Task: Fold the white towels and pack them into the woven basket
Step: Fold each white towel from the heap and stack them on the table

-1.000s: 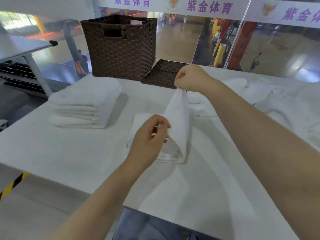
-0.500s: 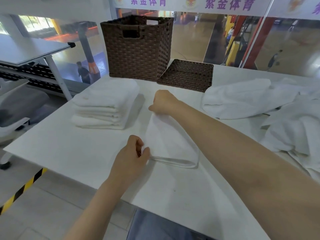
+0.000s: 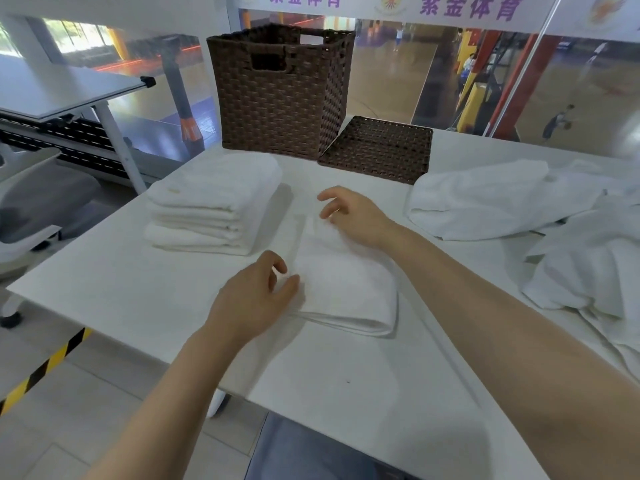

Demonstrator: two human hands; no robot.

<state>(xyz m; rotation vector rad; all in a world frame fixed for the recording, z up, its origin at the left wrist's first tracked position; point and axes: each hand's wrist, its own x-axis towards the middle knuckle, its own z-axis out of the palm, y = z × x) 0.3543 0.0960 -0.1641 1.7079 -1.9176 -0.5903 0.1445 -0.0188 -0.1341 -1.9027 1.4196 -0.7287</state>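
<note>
Woven basket (image 3: 277, 98) upright, contents unseen; lid (image 3: 377, 147) flat beside.

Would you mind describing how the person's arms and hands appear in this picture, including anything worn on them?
Both forearms are bare as far as the frame shows, with no sleeves in view. The left hand and the right hand wear no gloves, and no rings, watch or bracelet can be seen on the visible fingers or wrists. No markings show on either arm.
</note>
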